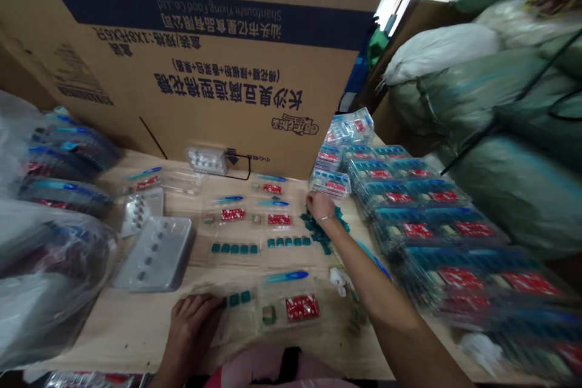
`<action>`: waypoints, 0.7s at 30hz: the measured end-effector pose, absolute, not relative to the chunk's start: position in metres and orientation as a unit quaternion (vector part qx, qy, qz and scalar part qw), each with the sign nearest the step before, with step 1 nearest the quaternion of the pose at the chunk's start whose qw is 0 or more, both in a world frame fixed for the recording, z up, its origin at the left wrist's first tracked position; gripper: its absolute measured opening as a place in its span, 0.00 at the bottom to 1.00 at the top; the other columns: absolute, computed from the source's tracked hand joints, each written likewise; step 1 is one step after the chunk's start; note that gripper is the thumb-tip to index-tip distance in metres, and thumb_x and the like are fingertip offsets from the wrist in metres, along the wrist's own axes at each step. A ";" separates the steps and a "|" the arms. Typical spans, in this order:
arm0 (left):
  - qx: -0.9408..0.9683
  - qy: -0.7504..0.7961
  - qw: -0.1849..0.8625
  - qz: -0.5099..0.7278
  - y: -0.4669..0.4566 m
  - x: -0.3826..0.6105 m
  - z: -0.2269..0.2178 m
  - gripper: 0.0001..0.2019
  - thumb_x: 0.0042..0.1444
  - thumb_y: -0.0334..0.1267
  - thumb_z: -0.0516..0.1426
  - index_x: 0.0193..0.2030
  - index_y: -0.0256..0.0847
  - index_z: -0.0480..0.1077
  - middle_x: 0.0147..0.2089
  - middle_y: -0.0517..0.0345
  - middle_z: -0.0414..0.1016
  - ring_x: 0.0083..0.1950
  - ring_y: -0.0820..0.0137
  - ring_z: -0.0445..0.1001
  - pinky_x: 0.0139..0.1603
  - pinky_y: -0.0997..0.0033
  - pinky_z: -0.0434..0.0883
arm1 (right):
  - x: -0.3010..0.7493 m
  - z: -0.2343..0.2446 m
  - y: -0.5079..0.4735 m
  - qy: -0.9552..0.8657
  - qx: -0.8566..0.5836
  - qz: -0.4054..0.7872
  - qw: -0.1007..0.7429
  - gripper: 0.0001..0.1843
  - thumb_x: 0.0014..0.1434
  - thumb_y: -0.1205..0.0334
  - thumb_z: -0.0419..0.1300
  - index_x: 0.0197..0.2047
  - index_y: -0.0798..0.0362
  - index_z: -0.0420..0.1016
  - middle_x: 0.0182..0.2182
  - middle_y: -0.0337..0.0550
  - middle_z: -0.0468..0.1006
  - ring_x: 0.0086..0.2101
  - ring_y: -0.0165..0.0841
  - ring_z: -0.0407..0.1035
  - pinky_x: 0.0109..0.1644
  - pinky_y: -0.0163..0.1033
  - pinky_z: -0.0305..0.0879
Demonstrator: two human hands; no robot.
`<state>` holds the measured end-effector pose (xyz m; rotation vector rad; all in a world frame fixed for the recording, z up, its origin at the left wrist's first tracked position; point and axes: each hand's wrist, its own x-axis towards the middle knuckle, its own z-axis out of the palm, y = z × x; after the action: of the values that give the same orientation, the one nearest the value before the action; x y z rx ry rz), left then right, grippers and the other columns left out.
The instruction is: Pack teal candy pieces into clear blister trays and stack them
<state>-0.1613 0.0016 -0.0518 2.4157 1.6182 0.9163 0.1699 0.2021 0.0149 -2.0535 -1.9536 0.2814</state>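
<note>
My left hand is at the left end of the nearest clear plastic tray. Its fingers are closed at a small teal square that they partly cover. Two more teal squares sit in a row beside it. That tray also holds a blue pen-like stick, a red patterned packet and a small green-and-tan block. Farther off, my right hand reaches down into a loose pile of teal squares. Its fingers are pinched together, and what they hold is hidden.
Behind the trays stands a large cardboard box. Stacked filled trays line the right side. Several part-filled trays lie mid-table. White moulded trays and plastic-bagged stacks are on the left. A crumpled white scrap lies near my right forearm.
</note>
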 end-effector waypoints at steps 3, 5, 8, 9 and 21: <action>0.793 0.525 0.049 0.306 0.005 -0.159 -0.050 0.08 0.52 0.36 0.55 0.38 0.51 0.72 0.34 0.65 0.78 0.33 0.65 0.75 0.34 0.65 0.67 | 0.195 0.010 0.234 -0.641 -0.756 0.077 0.113 0.11 0.57 0.69 0.53 0.31 0.58 0.76 0.33 0.59 0.78 0.37 0.44 0.71 0.37 0.43 0.62; 0.785 0.528 0.059 0.319 0.005 -0.159 -0.047 0.07 0.51 0.36 0.55 0.37 0.50 0.71 0.33 0.64 0.77 0.32 0.64 0.74 0.32 0.65 0.68 | 0.199 0.007 0.241 -0.645 -0.754 0.077 0.099 0.08 0.54 0.68 0.55 0.29 0.55 0.76 0.31 0.55 0.78 0.36 0.44 0.71 0.36 0.43 0.62; 0.767 0.545 0.092 0.327 0.001 -0.156 -0.033 0.09 0.49 0.37 0.57 0.38 0.50 0.71 0.34 0.61 0.77 0.34 0.62 0.74 0.35 0.62 0.68 | 0.198 0.008 0.233 -0.675 -0.727 0.078 0.097 0.06 0.52 0.67 0.55 0.28 0.52 0.74 0.30 0.53 0.77 0.36 0.44 0.70 0.37 0.43 0.63; 0.757 0.554 0.111 0.329 -0.001 -0.152 -0.026 0.09 0.49 0.37 0.57 0.39 0.49 0.71 0.35 0.60 0.77 0.37 0.61 0.74 0.38 0.62 0.69 | 0.195 0.009 0.226 -0.690 -0.711 0.080 0.106 0.06 0.52 0.66 0.55 0.28 0.52 0.73 0.31 0.54 0.77 0.37 0.44 0.70 0.38 0.45 0.63; 0.266 0.478 0.643 0.536 0.004 -0.075 -0.004 0.23 0.27 0.47 0.70 0.27 0.35 0.70 0.26 0.59 0.73 0.27 0.75 0.69 0.33 0.74 0.65 | 0.068 0.010 0.047 -0.764 -0.349 0.480 0.252 0.06 0.48 0.64 0.54 0.27 0.52 0.72 0.27 0.41 0.73 0.30 0.33 0.68 0.34 0.35 0.65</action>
<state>-0.0749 0.0042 -0.0043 0.6052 1.0880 1.2218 0.0683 0.0472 0.0099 -0.9502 -2.0776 1.3064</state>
